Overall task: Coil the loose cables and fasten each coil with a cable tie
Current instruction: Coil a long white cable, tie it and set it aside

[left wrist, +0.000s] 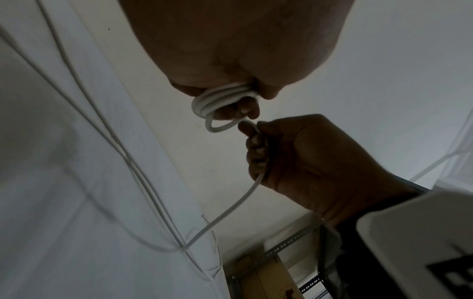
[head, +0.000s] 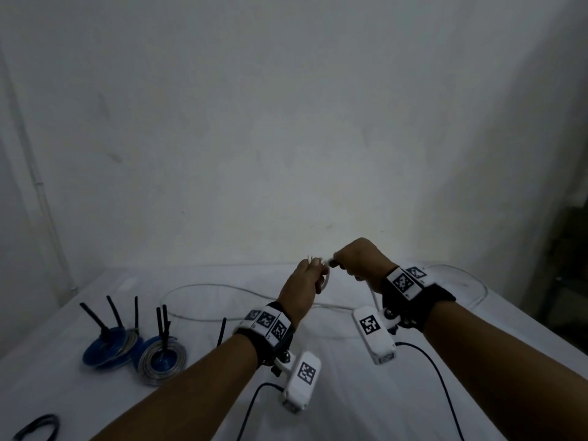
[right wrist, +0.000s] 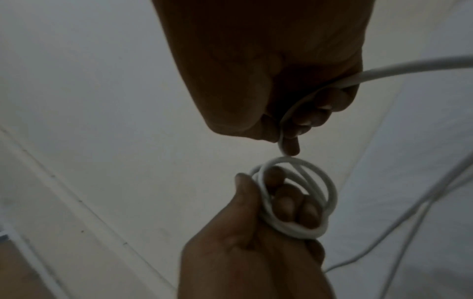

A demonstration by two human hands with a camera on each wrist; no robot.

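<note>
A small coil of white cable (head: 327, 278) is wound round the fingers of my left hand (head: 307, 278), held up above the table. In the right wrist view the coil (right wrist: 294, 194) shows several turns round those fingers (right wrist: 286, 202). Just to the right, my right hand (head: 353, 259) is closed in a fist on the strand leading off the coil. That strand (left wrist: 230, 210) runs down out of the fist (left wrist: 294, 153) to the table. The rest of the white cable (head: 206, 285) lies in wide loose loops on the white table (head: 95, 393).
Two blue and silver wire coils (head: 108, 345) (head: 162, 358), bound with upright black cable ties, lie at the left. A single black tie (head: 221, 332) stands near my left forearm. A black loop (head: 38, 428) lies at the bottom left. A shelf (head: 569, 268) stands beyond the table's right edge.
</note>
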